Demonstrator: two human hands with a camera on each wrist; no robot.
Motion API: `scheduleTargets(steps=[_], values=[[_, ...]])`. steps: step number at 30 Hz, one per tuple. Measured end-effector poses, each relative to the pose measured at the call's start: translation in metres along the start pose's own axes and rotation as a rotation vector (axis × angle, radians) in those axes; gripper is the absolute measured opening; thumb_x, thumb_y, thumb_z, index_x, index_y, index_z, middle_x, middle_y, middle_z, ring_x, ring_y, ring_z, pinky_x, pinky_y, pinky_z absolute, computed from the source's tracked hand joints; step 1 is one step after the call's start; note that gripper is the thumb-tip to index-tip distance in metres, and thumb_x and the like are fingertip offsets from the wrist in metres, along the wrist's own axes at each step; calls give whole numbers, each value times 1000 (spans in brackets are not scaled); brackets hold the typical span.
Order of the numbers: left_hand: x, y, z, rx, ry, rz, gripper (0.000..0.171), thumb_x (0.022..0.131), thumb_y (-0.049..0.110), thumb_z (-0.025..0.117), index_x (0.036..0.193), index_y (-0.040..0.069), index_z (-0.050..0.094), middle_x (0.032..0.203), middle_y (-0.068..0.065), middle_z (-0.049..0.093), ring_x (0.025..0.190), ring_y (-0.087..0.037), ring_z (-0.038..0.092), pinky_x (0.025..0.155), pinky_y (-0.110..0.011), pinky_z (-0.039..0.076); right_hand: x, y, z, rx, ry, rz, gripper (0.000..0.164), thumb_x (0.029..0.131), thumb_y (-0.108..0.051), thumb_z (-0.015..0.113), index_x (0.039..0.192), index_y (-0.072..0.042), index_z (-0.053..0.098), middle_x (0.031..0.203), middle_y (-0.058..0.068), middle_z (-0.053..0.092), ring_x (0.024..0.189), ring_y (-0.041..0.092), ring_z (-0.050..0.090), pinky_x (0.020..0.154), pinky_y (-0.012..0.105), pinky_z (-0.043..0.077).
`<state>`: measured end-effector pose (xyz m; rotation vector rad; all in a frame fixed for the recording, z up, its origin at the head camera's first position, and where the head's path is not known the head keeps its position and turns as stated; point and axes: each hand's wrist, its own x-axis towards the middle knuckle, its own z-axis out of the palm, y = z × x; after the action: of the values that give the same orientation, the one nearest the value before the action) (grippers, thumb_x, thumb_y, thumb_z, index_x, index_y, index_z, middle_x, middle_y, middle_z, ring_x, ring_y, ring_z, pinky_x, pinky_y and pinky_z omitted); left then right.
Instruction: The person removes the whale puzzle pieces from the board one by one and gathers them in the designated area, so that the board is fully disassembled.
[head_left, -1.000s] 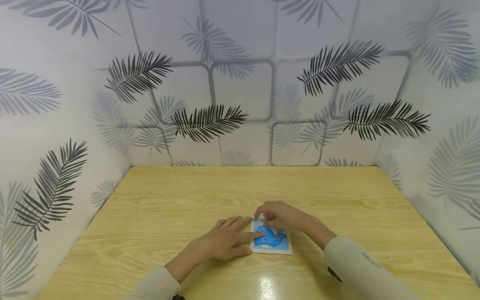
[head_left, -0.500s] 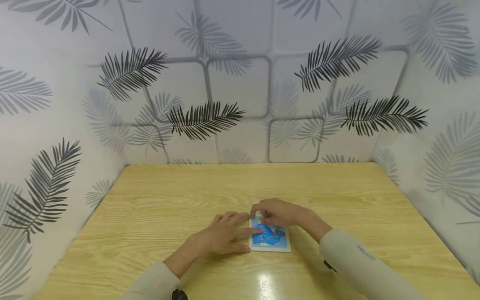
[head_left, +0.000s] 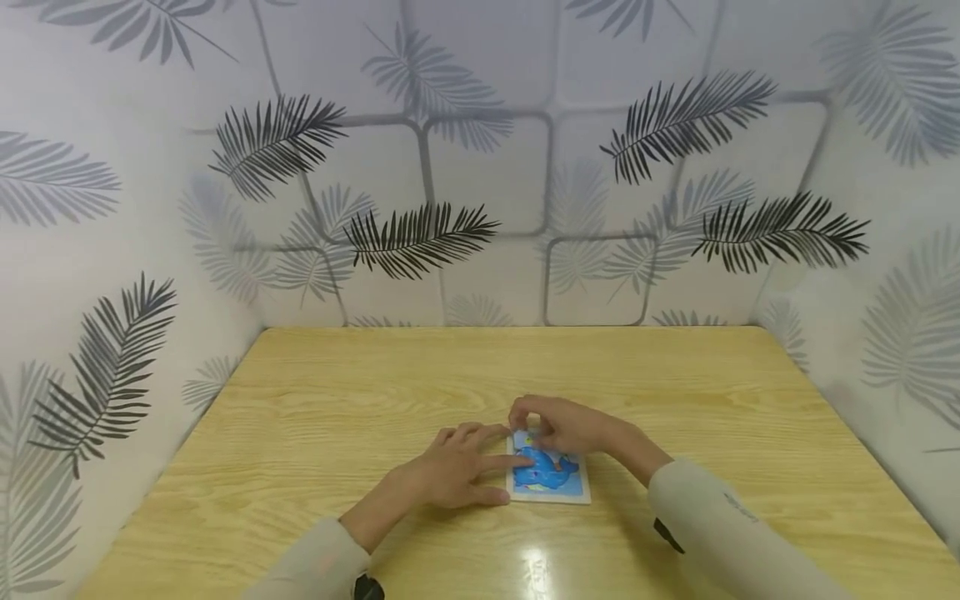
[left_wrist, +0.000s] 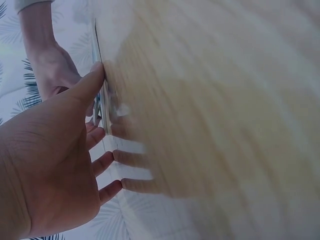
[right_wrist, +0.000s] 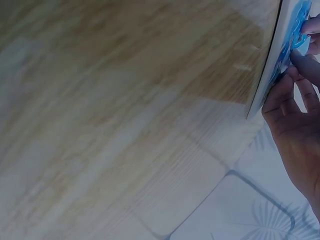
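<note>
A small square whale puzzle (head_left: 551,483), with a blue picture inside a white border, lies flat on the table between the two hands. My left hand (head_left: 453,473) comes from the left, its extended index finger resting on the whale and its thumb at the near left edge. Over the upper part of the picture, the curled fingers and thumb of my right hand (head_left: 573,425) pinch at the puzzle near its far left corner. In the left wrist view a thin tilted piece (left_wrist: 97,111) shows by the right fingertips. The right hand covers much of the picture's top.
The wood-grain table (head_left: 360,375) extends around the puzzle on every side. Behind it and at both sides stand pale walls (head_left: 487,192) with a leaf pattern. A bright reflection shows on the tabletop in front of the puzzle.
Both hands keep nearly the same places on the puzzle, with slight shifts of the right fingers at its top. The head view has moved a little.
</note>
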<state>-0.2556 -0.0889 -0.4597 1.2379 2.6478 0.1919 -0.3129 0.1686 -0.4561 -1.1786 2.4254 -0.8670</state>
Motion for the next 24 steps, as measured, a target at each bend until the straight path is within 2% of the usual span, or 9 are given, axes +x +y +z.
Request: scheduleTargets(steps=[3,10,14,20,24], values=[[1,1,0,6,4,3,58,106,55,48,161,42,36,173,-4,18,153,-39,25,115,-65,29,-1,1,1,39,9,33,37,95,11,64,123,-14,60,117,5,60,68,10,51,70,27,51],[-1,1,-2,0,-11,-5,58,106,56,48,161,43,35,172,-8,20,152,-42,24,115,-67,28,-4,-3,3,105,17,78,36,94,3,71,125,-12,64,114,7,62,72,11,60,69,28,54],[0,0,-3,15,-12,-16,57,106,56,48,161,44,36,171,-7,21,152,-41,26,114,-65,30,-6,-4,4,102,56,95,33,93,-4,75,125,-13,69,111,5,65,79,13,65,71,28,55],[1,2,-2,5,-22,-11,57,107,54,48,161,43,35,171,-8,21,152,-40,25,115,-66,29,-8,-6,8,14,89,127,28,92,-8,79,120,-11,77,110,1,67,85,12,63,75,27,55],[1,4,-2,37,-24,-6,56,108,54,46,161,45,33,171,-8,21,152,-39,26,114,-63,32,-8,-9,7,-96,70,62,32,91,-10,80,122,-6,77,106,3,66,89,14,64,77,25,55]])
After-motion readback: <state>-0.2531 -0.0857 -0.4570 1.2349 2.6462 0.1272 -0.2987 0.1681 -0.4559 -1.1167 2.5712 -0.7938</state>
